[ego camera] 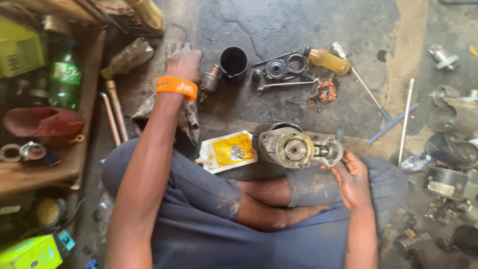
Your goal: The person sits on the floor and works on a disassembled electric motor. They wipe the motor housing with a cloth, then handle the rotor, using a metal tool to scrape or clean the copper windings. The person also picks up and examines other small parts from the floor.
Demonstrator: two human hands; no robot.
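Observation:
I sit cross-legged on a stained concrete floor. My right hand [352,180] grips the end of a grey metal starter motor housing [293,146] that rests by my knee. My left hand [183,61], with an orange wristband on the wrist, reaches forward and lies flat on a dirty rag [188,118]. Just right of that hand lie a small armature part [209,82] and a black cylindrical casing [234,62]. A yellow and white pouch [229,150] lies in front of my legs.
Loose parts lie ahead: a round plate [275,68], a ring [297,63], a copper brush holder [326,91], a yellow oil bottle [328,61], a blue-handled T-wrench [371,97]. A green bottle [64,77] and boxes stand left; metal casings [450,144] crowd the right.

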